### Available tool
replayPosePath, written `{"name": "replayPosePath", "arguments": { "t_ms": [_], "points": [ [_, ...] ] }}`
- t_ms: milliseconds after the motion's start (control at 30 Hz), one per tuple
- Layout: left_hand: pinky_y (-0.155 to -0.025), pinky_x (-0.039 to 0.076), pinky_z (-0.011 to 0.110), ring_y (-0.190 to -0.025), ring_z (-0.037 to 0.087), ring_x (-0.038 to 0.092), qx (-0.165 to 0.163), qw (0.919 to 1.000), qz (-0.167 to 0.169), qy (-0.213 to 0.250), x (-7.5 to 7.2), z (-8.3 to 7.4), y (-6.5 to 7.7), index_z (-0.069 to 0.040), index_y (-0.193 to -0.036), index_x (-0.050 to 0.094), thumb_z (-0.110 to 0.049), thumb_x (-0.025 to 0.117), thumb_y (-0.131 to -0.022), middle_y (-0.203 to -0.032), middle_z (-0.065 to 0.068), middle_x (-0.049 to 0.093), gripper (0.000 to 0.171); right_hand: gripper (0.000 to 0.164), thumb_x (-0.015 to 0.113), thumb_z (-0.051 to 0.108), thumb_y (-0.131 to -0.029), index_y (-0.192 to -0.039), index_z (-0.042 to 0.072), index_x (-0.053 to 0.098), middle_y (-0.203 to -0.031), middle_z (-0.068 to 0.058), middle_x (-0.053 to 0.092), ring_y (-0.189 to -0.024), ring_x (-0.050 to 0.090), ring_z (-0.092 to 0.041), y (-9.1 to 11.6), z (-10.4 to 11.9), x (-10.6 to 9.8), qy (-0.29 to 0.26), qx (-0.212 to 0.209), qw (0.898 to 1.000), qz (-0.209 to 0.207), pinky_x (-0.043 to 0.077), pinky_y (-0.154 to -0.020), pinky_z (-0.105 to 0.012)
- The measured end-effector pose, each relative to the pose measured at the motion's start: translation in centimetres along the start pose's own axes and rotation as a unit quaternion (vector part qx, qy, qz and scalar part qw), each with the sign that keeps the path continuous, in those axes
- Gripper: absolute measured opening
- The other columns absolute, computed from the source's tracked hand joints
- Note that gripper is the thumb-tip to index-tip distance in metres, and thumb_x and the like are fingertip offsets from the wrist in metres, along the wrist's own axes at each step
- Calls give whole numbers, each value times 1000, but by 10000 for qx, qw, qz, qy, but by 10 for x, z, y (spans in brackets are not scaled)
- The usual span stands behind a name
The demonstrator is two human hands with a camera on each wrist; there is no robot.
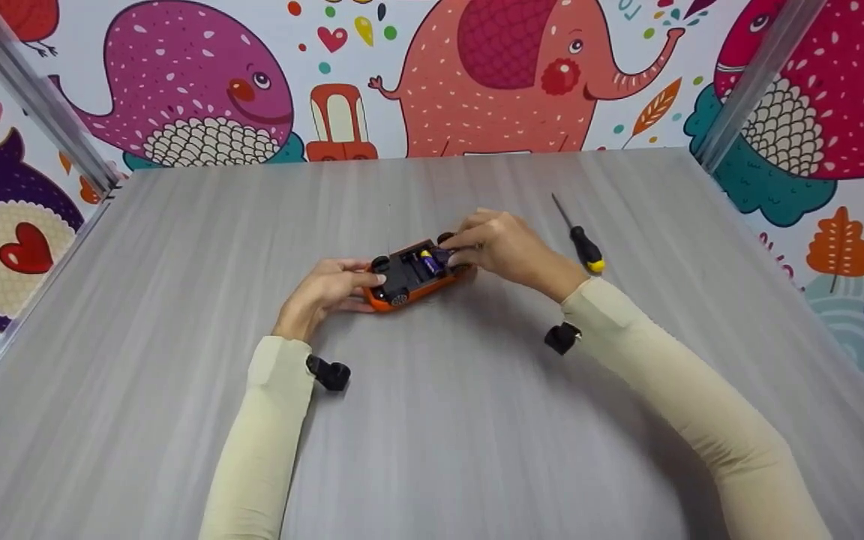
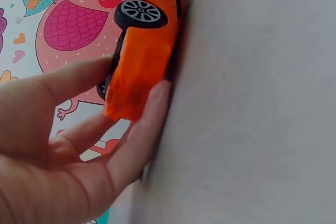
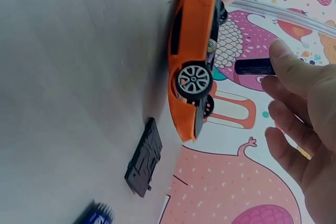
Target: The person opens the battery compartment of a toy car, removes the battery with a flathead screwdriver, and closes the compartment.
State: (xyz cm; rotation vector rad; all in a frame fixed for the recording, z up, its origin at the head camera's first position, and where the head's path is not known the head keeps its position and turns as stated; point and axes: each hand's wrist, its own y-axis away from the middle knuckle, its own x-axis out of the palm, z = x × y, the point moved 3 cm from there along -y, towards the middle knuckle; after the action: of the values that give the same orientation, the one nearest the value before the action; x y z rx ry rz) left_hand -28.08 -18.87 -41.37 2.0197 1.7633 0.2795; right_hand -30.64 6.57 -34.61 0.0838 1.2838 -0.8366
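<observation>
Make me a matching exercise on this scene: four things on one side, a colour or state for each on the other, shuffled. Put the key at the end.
Things:
1. toy car
2. screwdriver
3. left hand
4. right hand

Descriptions:
A. pinches a dark cylinder
B. black and yellow, touched by neither hand
C. grips one end of the toy car
D. orange-bodied, underside up

Pairs: 1-D, 2-B, 3-C, 4-A

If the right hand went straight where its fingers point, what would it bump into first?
Probably the upturned orange toy car, held by the left hand. The dark cylinder the right hand pinches might touch it first, but the gap is hard to judge.
</observation>
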Motion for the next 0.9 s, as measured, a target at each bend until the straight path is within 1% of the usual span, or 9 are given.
{"name": "replayPosePath", "arguments": {
  "t_ms": [133,300,433,600,800,900],
  "points": [
    [-90,62,36,-104,20,64,-16,10000,19,13,0,0,0,-4,-151,42,-13,68,-95,-143,20,54,62,26,75,21,-90,-115,15,77,-100,-5,75,-91,64,-17,10,-1,-9,39,209,9998,-49,61,-78,-32],
    [-91,61,36,-101,18,65,33,10000,78,-8,-1,1,-1,-3,-150,43,-13,68,-95,-143,21,54,62,27,76,20,-90,-116,14,77,-102,-6,75,-90,66,-18,23,-4,-18,153,486,9986,-137,61,-79,-37],
    [-90,62,36,-101,18,65,36,10000,65,-30,-2,1,-2,-4,-150,44,-13,67,-95,-142,21,55,60,24,76,20,-90,-112,11,77,-101,-7,76,-88,67,-19,34,-7,-22,146,750,9967,-262,60,-77,-38],
    [-90,62,34,-104,19,65,-15,10000,61,-11,-2,1,-2,-5,-151,42,-14,67,-95,-142,20,56,63,19,77,17,-89,-106,8,75,-99,-7,76,-84,67,-21,48,-14,-28,105,1049,9933,-483,54,-68,-33],
    [-92,61,35,-105,19,65,-34,10000,79,-44,-1,0,-1,-4,-152,39,-15,68,-95,-141,21,56,65,17,78,12,-87,-102,6,74,-97,-8,76,-83,68,-21,64,-25,-34,8,1224,9903,-653,55,-69,-34],
    [-91,61,34,-103,19,65,-46,10000,70,-39,0,0,-1,-4,-152,40,-14,68,-95,-141,21,56,65,16,78,12,-87,-102,6,74,-97,-9,76,-83,68,-23,73,-32,-35,45,1461,9876,-569,55,-69,-35]
  ]
}}
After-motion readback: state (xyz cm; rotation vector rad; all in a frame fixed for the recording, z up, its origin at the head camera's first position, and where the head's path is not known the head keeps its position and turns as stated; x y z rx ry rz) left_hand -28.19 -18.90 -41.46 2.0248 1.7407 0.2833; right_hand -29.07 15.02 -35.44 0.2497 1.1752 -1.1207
